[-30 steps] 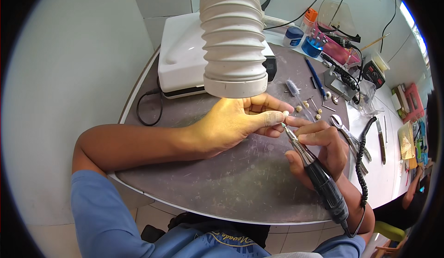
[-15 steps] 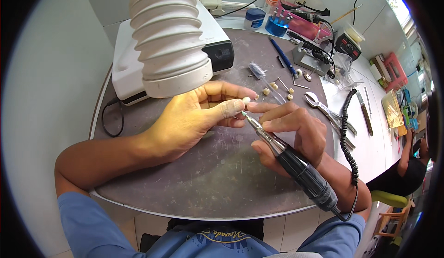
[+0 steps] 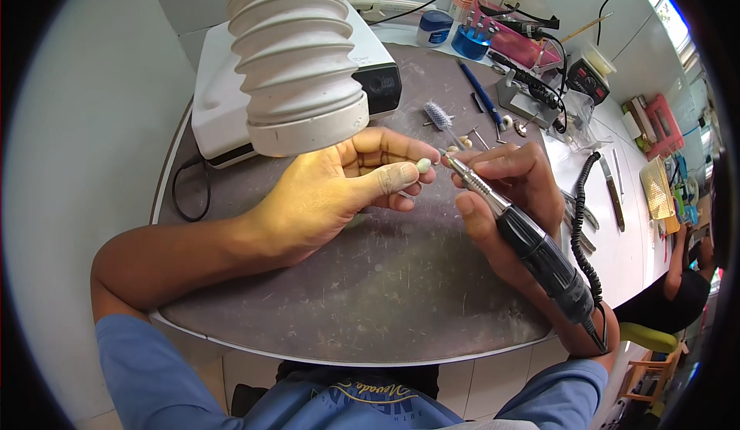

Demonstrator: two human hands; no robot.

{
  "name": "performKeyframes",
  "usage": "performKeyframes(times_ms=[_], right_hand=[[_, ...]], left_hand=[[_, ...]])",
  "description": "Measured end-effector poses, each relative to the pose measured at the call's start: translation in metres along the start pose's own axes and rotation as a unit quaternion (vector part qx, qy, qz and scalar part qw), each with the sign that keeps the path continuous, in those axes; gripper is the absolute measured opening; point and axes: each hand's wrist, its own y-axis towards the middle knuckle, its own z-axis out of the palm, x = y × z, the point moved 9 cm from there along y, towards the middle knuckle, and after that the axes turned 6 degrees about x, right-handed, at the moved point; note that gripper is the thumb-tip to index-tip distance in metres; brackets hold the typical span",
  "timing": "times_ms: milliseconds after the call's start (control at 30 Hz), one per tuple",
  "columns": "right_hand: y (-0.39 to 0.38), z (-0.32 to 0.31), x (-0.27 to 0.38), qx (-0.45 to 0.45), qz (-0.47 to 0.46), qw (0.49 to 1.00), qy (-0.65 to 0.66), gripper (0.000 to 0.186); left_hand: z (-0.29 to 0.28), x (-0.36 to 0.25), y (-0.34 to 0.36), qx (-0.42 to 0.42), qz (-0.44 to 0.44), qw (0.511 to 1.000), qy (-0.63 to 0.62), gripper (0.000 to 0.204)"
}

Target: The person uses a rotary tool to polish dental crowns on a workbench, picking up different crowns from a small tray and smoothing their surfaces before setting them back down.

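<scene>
My left hand [image 3: 339, 191] pinches a small pale, rounded piece [image 3: 424, 165] between thumb and fingers under the ribbed white hose [image 3: 297, 60], lit yellowish. My right hand [image 3: 524, 183] grips a black and silver rotary handpiece [image 3: 543, 256] with a coiled cable. Its thin tip is just above and right of the piece, apparently apart from it. Behind my hands lie a bristle brush [image 3: 438, 115], several small beige pieces, partly hidden, and a blue pen-like tool [image 3: 479, 84].
The hose hangs before a white machine [image 3: 212, 106]. Along the back stand a blue holder [image 3: 470, 42], pink tray [image 3: 532, 53] and control box [image 3: 586, 79]. A knife [image 3: 613, 191] lies right of the grey mat [image 3: 362, 291]. A person in black [image 3: 667, 299] sits at far right.
The handpiece tip has risen from beside my left thumb to above the held piece, and my right hand has shifted slightly up and right. More of the pale piece shows.
</scene>
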Motion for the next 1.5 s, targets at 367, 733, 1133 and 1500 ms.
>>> performKeyframes(times_ms=[367, 733, 1133, 1500], right_hand=[[-0.002, 0.001, -0.002, -0.011, -0.002, 1.000, 0.021, 0.028], [-0.002, 0.002, 0.003, -0.011, -0.046, 0.999, 0.000, 0.029], [0.000, 0.002, 0.008, -0.012, -0.067, 0.997, -0.024, 0.029], [0.000, 0.003, 0.006, -0.016, -0.059, 0.998, -0.012, 0.029]], left_hand=[[0.001, -0.001, 0.001, 0.002, 0.001, 1.000, 0.008, 0.028], [0.000, 0.001, 0.000, -0.003, -0.007, 1.000, 0.007, 0.029], [0.002, 0.001, 0.001, 0.012, -0.009, 1.000, 0.006, 0.027], [0.001, 0.002, 0.001, 0.024, -0.007, 1.000, 0.011, 0.030]])
